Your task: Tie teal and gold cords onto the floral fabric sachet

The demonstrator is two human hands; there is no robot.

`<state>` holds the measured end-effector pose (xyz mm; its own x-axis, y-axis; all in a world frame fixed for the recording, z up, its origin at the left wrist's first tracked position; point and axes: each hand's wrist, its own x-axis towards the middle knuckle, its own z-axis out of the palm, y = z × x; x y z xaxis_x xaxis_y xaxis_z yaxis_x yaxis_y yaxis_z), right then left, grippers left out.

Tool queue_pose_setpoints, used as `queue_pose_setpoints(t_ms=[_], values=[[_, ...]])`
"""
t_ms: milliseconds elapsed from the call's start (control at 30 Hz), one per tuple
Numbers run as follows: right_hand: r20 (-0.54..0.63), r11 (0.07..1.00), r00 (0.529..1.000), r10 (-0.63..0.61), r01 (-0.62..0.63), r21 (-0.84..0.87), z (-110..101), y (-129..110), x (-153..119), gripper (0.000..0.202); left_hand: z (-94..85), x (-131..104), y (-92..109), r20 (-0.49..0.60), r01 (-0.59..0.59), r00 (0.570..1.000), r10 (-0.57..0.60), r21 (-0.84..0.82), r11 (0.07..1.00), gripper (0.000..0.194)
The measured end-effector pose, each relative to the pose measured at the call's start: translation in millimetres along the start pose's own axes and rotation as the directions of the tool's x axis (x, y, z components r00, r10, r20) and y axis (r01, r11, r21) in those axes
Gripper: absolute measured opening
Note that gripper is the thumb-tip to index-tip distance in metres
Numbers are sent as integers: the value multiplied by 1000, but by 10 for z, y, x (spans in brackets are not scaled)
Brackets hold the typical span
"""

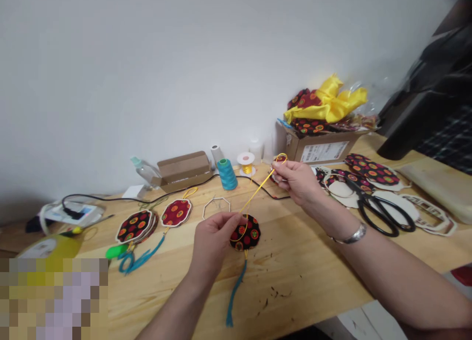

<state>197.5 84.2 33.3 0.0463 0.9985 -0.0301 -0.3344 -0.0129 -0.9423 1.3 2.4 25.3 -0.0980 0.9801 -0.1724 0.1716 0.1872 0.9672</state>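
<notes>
A yellow cord (260,187) is stretched on a slant between my two hands. My right hand (295,177), with a silver bracelet at its wrist, pinches the upper end, where the cord makes a small loop. Lower down, my left hand (219,231) pinches the cord between thumb and fingers. Just beside the left fingertips lies a dark scalloped fabric pendant (250,235) with red and orange round motifs, partly covered by that hand. From its bottom edge a blue tassel (236,293) hangs out over the wood.
Left are stacked fabric pendants (135,227), a red pendant (177,213) and a green-capped item (116,252). Behind stand a blue thread cone (227,175), a yellow cord spool (246,165) and a cardboard box (324,145) of fabric. Black-handled scissors (383,214) lie right. A black cable (110,198) crosses the table.
</notes>
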Motion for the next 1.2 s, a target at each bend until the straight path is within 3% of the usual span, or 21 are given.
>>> queue_pose_setpoints(t_ms=[167,300,367,433,500,567,633,700,767,833,900,967,1067,1200], values=[[-3,1000,1000,10,-10,-6,20,4,-18,35,-44,7,55,-141,-88,986,93,44,995,13],[-20,997,1000,17,-18,-74,30,24,-21,36,-81,48,12,-191,-182,965,182,17,983,14],[-30,987,999,26,-30,-159,24,29,-19,37,-100,66,-15,-202,-274,940,277,41,961,12],[33,941,998,62,-48,-336,13,20,-33,37,-115,72,-29,-221,-378,887,405,156,912,11],[176,781,976,129,10,-624,8,-1,-82,35,-123,65,-28,-235,-442,820,522,320,838,12],[275,474,951,139,180,-862,22,-24,-167,29,-122,48,-24,-222,-473,761,609,452,756,13],[308,169,951,5,302,-938,61,-34,-270,16,-114,28,-26,-180,-508,717,673,526,682,13],[346,39,915,-208,361,-932,114,-24,-362,12,-104,11,-36,-133,-535,693,708,564,629,13],[442,98,823,-357,503,-859,169,5,-424,22,-92,-1,-45,-84,-559,682,726,581,592,12],[552,251,711,-435,684,-684,216,44,-457,25,-79,-10,-49,-36,-588,674,738,579,565,11],[644,397,620,-448,784,-477,249,88,-472,26,-66,-16,-46,4,-628,658,753,556,545,11],[718,480,567,-404,800,-361,267,132,-476,29,-56,-21,-39,29,-656,647,762,530,537,11],[763,530,568,-309,769,-358,267,190,-466,28,-52,-27,-29,36,-662,658,752,503,556,11],[727,562,642,-242,704,-435,251,231,-443,18,-61,-37,-26,27,-622,704,710,505,598,11]])
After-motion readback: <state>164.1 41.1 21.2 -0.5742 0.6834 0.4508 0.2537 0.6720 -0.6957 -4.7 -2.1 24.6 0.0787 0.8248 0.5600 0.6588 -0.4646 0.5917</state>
